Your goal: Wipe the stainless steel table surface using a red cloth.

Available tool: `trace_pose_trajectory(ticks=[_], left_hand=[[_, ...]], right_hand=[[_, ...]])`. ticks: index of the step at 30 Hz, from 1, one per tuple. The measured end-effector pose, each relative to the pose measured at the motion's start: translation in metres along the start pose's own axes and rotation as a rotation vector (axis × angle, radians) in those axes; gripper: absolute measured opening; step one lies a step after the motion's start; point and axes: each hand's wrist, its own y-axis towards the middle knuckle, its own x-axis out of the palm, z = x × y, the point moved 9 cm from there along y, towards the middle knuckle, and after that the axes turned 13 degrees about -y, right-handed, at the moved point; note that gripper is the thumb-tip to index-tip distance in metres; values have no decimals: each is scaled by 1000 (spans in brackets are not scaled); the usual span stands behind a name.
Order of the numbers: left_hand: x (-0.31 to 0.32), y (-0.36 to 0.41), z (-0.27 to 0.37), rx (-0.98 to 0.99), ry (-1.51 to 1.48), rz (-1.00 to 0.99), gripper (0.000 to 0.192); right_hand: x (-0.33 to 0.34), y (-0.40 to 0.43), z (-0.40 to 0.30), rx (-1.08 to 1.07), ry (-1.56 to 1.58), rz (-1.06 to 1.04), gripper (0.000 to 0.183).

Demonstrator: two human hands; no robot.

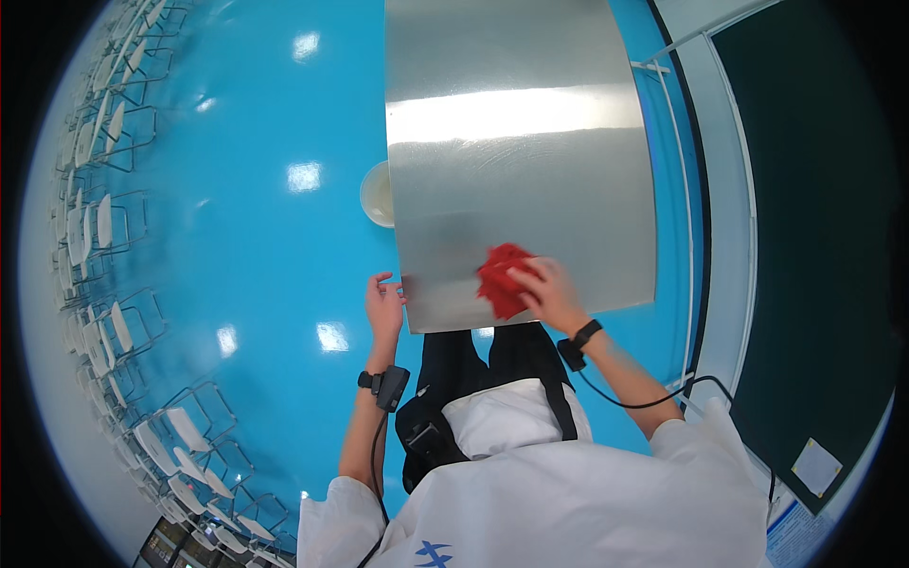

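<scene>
My right hand (552, 292) presses a crumpled red cloth (505, 280) onto the near part of a shiny metal-topped table (525, 184). Its fingers are spread over the cloth's right side, slightly blurred. At the table's near left corner is my left hand (385, 302), its fingers loosely curled and apart, with nothing seen in it; the fingertips are beside the table's left edge, and whether they touch it I cannot tell. A round, pale basin (376, 195) shows partly past the left edge, the rest hidden by the tabletop. Faint curved streaks mark the metal beyond the cloth.
Rows of white folding chairs (153, 447) line the left side on a glossy blue floor (270, 255). To the right stand a white metal frame (678, 142) and a dark green board (802, 234) with a paper sheet (817, 467) on it. A black cable (639, 405) runs from my right wrist.
</scene>
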Motion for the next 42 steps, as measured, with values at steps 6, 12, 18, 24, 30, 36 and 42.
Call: trace_pose_trajectory(ticks=[6, 12, 18, 24, 30, 36, 42], left_hand=[[12, -8, 2, -20, -85, -34, 34], [28, -34, -10, -108, -151, -88, 40], [26, -32, -30, -214, -174, -177, 45], [19, -21, -32, -261, -197, -180, 46], [21, -26, -42, -201, -76, -131, 38], [27, -31, -47, -163, -2, -152, 40], [31, -60, -38, -80, 108, -207, 49]], right_hand=[[-30, 31, 99, 391, -43, 257, 46], [-4, 93, 85, 587, -80, 403, 41], [37, 93, -13, 326, -7, 253, 44], [51, 23, -73, -23, 35, 92, 50], [34, -92, -7, 127, -30, 55, 53], [12, -153, 141, 655, -78, 319, 45], [-14, -68, 167, 931, -252, 471, 40]])
